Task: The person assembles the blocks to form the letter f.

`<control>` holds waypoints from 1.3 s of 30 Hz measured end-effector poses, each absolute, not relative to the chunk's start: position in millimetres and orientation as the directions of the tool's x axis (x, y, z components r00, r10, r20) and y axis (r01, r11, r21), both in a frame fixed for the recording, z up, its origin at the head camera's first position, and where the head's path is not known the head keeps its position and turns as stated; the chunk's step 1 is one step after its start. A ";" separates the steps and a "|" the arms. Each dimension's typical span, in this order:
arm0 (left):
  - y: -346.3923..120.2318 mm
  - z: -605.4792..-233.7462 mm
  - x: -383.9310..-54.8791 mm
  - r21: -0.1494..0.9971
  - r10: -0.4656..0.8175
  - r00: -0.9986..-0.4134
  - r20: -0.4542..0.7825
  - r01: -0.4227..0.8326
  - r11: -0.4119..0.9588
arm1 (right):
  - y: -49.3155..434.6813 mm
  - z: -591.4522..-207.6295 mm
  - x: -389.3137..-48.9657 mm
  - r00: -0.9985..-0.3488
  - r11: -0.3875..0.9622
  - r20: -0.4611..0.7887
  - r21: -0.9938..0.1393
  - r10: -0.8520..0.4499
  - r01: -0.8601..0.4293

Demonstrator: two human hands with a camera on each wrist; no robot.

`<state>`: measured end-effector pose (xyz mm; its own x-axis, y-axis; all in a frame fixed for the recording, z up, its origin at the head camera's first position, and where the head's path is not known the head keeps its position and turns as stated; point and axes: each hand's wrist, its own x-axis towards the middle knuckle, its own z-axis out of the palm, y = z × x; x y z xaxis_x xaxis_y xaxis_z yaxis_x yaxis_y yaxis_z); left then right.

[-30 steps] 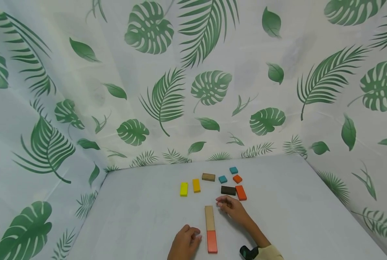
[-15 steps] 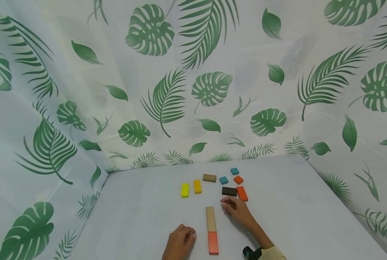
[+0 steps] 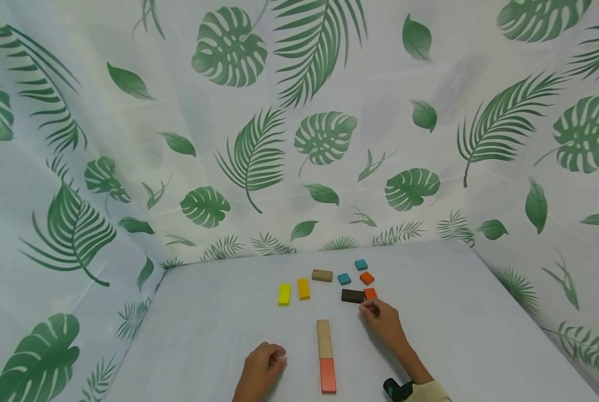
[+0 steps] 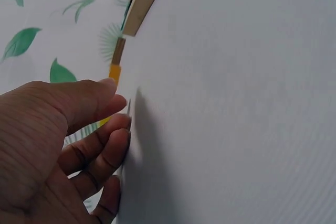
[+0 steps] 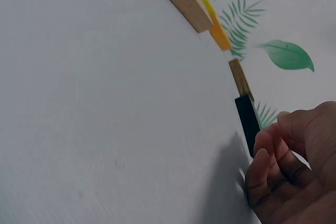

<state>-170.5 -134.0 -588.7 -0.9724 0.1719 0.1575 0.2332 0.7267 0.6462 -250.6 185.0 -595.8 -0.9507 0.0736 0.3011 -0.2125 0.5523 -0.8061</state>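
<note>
My left hand (image 3: 260, 369) rests on the table left of the block row, fingers loosely curled, nothing held; the left wrist view shows the same hand (image 4: 68, 140). The row is a pale wooden block (image 3: 324, 338) end to end with a coral-red block (image 3: 327, 376). My right hand (image 3: 383, 322) is at an orange-red block (image 3: 370, 293) and covers its near part. Just left of those fingertips lies a black block (image 3: 352, 296). In the right wrist view the right hand (image 5: 294, 166) has bent fingers beside the black block (image 5: 248, 121), with nothing seen between them.
Farther back lie a bright yellow block (image 3: 284, 295), an amber block (image 3: 304, 289), a brown wooden block (image 3: 322, 275), two small blue blocks (image 3: 344, 278) and a small orange block (image 3: 367, 278). Leaf-printed cloth (image 3: 324, 192) hangs around the white table (image 3: 204, 329).
My right hand has moved right, from beside the pale block to over the near part of the orange-red block. My left hand has drifted left, away from the row. The blocks stay put.
</note>
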 end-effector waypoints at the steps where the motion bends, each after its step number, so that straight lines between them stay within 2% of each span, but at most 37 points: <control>1: -136.3 -589.7 -170.5 0.643 0.158 -0.974 0.162 0.226 0.732 | 186.3 -596.3 -250.7 -0.947 0.551 0.312 -0.805 0.080 -0.220; 8: -141.4 -594.4 -169.6 0.664 0.114 -0.978 0.173 0.202 0.720 | 187.7 -599.7 -255.6 -0.932 0.557 0.358 -0.786 0.057 -0.268; 12: -140.6 -594.6 -169.2 0.638 0.108 -0.969 0.220 0.227 0.735 | 182.9 -600.1 -264.8 -0.932 0.631 0.355 -0.740 0.070 -0.234; 16: -140.8 -595.1 -170.1 0.631 0.107 -0.963 0.246 0.243 0.736 | 177.8 -596.4 -275.8 -0.950 0.745 0.300 -0.653 0.088 -0.138; 21: -139.7 -597.6 -172.2 0.639 0.116 -0.948 0.297 0.287 0.714 | 174.6 -588.3 -284.9 -0.982 0.823 0.168 -0.567 0.085 -0.026; 29: -137.6 -596.1 -175.9 0.664 0.105 -0.958 0.265 0.261 0.701 | 172.7 -584.2 -287.1 -0.984 0.840 0.167 -0.541 0.057 -0.043; 32: -138.7 -596.0 -176.0 0.661 0.100 -0.964 0.246 0.243 0.710 | 170.3 -584.1 -285.7 -0.989 0.830 0.149 -0.553 0.016 -0.070; 39: -140.4 -599.3 -173.8 0.659 0.089 -0.973 0.213 0.210 0.722 | 166.2 -582.0 -284.3 -0.974 0.774 0.056 -0.598 -0.219 -0.209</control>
